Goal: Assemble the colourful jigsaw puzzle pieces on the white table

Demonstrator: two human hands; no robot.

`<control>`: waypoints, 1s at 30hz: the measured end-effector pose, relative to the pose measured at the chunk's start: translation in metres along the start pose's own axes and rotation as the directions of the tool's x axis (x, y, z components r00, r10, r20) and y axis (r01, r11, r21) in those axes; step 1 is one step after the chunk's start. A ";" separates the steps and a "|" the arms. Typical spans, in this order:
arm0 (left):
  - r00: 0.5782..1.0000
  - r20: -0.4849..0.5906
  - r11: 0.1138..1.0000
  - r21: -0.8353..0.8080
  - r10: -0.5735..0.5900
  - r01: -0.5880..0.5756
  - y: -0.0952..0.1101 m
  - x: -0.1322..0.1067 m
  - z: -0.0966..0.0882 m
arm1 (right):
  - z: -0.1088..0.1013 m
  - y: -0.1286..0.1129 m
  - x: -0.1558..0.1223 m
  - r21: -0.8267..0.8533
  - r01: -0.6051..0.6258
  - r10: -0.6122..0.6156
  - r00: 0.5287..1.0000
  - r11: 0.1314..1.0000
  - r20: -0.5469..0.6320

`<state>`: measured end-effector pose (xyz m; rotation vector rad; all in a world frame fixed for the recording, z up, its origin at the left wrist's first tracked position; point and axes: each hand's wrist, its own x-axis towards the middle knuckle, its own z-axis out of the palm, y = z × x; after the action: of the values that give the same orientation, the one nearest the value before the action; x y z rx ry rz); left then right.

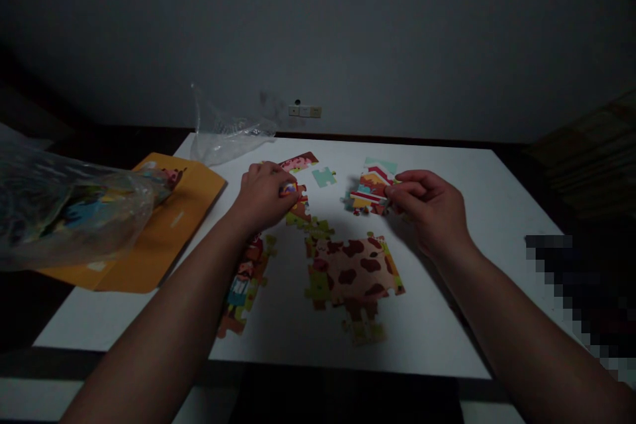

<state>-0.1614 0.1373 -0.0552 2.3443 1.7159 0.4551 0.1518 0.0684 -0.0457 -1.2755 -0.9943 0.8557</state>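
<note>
My left hand point(263, 195) rests on the white table point(447, 318), fingers curled around a small jigsaw piece point(289, 189) at the top of a joined strip of pieces point(301, 209). My right hand point(427, 205) pinches the right edge of a joined chunk showing a red and white building point(371, 189). Between and below both hands lies a larger assembled section with a brown-spotted cow point(355, 268). Another joined strip with a figure point(243, 285) lies partly under my left forearm.
A loose teal piece point(324, 177) and a pink-brown piece point(299, 161) lie farther back. An orange envelope or box lid point(163, 232) sits at the table's left edge. Clear plastic bags point(226, 136) stand behind it, another bag with contents point(64, 212) at far left. Dark wall behind.
</note>
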 end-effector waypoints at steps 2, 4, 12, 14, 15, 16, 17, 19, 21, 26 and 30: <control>1.000 0.006 1.000 0.001 0.008 -0.008 0.000 0.000 0.000 | 0.000 -0.001 0.000 0.003 -0.004 0.004 1.000 1.000 -0.007; 1.000 0.011 1.000 0.005 0.012 -0.012 0.000 0.000 0.001 | 0.001 -0.001 -0.001 0.000 -0.010 0.010 1.000 1.000 -0.014; 1.000 0.015 1.000 0.004 0.010 -0.010 -0.001 0.001 0.002 | -0.001 0.000 0.000 -0.024 -0.001 0.001 1.000 1.000 0.002; 1.000 0.016 1.000 0.003 0.010 -0.010 -0.001 0.001 0.001 | -0.001 0.000 0.000 -0.025 0.008 -0.008 1.000 1.000 0.009; 1.000 0.017 1.000 0.002 0.009 -0.009 -0.001 0.001 0.001 | -0.002 0.001 0.000 -0.028 0.014 -0.013 1.000 1.000 0.014; 1.000 0.016 1.000 0.001 0.009 -0.009 -0.001 0.001 0.001 | -0.002 0.001 0.000 -0.031 0.019 -0.018 1.000 0.999 0.016; 1.000 0.016 1.000 -0.001 0.011 -0.011 -0.001 0.001 0.001 | -0.002 0.002 0.000 -0.034 0.023 -0.022 1.000 0.999 0.016; 1.000 0.016 1.000 -0.008 0.017 -0.017 -0.001 0.001 0.002 | -0.003 0.002 0.000 -0.038 0.029 -0.029 1.000 0.999 0.012; 1.000 0.015 1.000 -0.014 0.022 -0.022 -0.001 0.001 0.002 | -0.003 0.002 0.000 -0.037 0.029 -0.029 1.000 0.999 0.013; 1.000 0.005 1.000 -0.019 0.013 -0.013 0.001 0.000 0.000 | -0.001 0.000 -0.001 -0.051 0.022 -0.022 1.000 0.998 0.007; 0.976 -0.195 0.989 -0.135 -0.093 0.067 -0.005 0.004 -0.006 | -0.001 0.000 -0.002 -0.063 0.018 -0.018 1.000 0.998 -0.005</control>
<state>-0.1672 0.1431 -0.0507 2.1947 1.7998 0.7874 0.1519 0.0666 -0.0462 -1.3201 -1.0336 0.8118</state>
